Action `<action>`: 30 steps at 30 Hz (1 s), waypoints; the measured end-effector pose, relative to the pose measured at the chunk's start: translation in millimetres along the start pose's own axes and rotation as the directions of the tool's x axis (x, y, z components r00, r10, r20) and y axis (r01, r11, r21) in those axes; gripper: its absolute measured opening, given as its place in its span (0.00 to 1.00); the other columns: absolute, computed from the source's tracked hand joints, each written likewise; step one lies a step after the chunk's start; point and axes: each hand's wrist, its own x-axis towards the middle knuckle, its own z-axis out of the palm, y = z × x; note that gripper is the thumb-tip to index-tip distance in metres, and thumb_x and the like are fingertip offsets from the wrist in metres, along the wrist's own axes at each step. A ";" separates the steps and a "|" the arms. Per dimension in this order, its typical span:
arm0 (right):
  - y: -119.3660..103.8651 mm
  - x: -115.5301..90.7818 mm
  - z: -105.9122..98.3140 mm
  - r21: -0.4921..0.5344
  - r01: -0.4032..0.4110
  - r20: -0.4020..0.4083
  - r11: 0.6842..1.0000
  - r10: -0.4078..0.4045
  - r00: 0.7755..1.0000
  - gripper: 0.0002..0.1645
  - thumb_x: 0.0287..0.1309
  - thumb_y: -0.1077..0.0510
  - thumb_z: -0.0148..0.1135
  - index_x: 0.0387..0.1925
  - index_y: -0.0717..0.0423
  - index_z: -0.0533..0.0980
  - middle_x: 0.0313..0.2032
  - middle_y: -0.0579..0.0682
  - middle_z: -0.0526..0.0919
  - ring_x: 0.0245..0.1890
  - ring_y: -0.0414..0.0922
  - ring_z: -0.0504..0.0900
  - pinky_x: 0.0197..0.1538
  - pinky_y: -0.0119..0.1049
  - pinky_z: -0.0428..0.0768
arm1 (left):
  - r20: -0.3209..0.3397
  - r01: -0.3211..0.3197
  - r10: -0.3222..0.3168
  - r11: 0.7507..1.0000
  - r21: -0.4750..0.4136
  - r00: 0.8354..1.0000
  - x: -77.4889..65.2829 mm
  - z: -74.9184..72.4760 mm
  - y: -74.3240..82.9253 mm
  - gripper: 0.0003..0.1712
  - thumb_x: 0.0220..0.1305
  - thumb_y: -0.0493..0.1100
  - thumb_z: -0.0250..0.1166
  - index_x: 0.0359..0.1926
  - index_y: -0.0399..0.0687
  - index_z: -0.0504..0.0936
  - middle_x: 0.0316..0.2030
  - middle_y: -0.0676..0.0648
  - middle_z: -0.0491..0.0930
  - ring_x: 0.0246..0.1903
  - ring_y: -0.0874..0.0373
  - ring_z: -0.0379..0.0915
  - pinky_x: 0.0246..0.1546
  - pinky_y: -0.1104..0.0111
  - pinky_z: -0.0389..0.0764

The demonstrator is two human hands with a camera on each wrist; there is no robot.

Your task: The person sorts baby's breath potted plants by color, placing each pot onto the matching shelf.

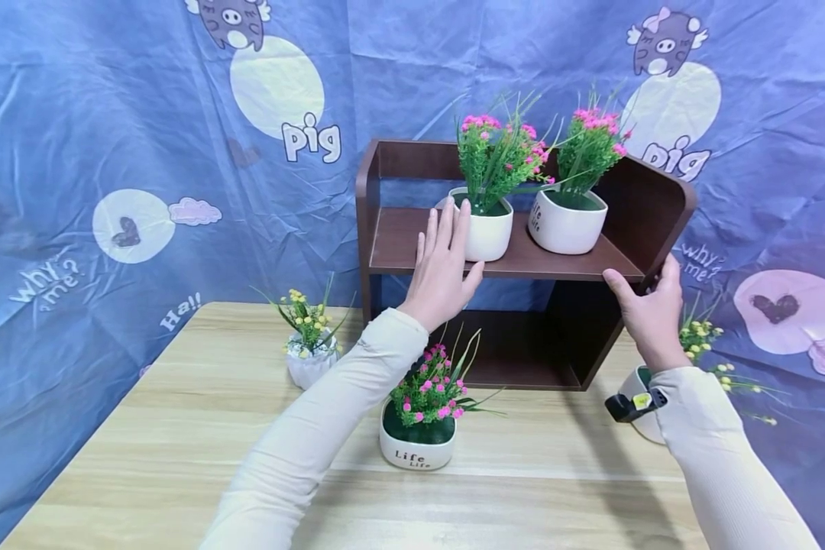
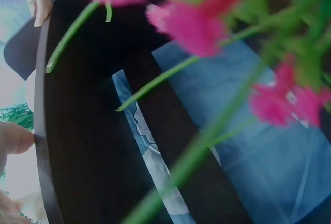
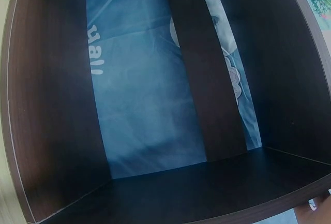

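Left hand (image 1: pixel 443 263) straight-fingered against the white pot (image 1: pixel 492 238), right hand (image 1: pixel 653 312) gripping the shelf (image 1: pixel 399 238) by its side — best to nudge low and gently.

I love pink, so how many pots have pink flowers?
3: the left pot and right pot on the shelf, and the front pot on the table. More could be hidden.

Shelf (image 1: pixel 400 241) and flowerpots (image 1: pixel 418 455) on table (image 1: pixel 179 428)
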 end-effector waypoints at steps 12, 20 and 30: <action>0.9 1.4 0.0 -0.006 -0.002 0.004 1.000 0.002 1.000 0.42 0.56 0.52 0.68 0.68 0.45 0.59 0.53 0.40 0.69 0.56 0.39 0.71 0.59 0.29 0.68 | 0.052 -0.178 0.171 0.949 0.260 0.984 -4.0 1.9 -6.9 0.46 0.71 0.55 0.51 0.76 0.52 0.33 0.75 0.44 0.24 0.74 0.49 0.27 0.70 0.46 0.47; 2.8 1.3 0.0 -0.013 -0.017 0.011 1.000 0.017 1.000 0.42 0.56 0.51 0.68 0.68 0.45 0.59 0.54 0.40 0.69 0.56 0.39 0.71 0.59 0.29 0.69 | 0.176 -0.113 0.065 0.953 0.280 0.982 1.1 3.0 -3.9 0.52 0.68 0.61 0.51 0.75 0.48 0.28 0.74 0.38 0.24 0.74 0.47 0.28 0.69 0.44 0.49; 3.3 3.0 0.7 -0.009 -0.015 0.018 1.000 0.015 1.000 0.41 0.56 0.51 0.67 0.68 0.44 0.59 0.54 0.40 0.69 0.56 0.39 0.70 0.59 0.29 0.68 | 0.244 -0.013 -0.035 0.981 0.195 0.969 12.2 -0.1 -1.2 0.54 0.67 0.66 0.48 0.72 0.58 0.18 0.75 0.39 0.29 0.74 0.47 0.28 0.69 0.47 0.52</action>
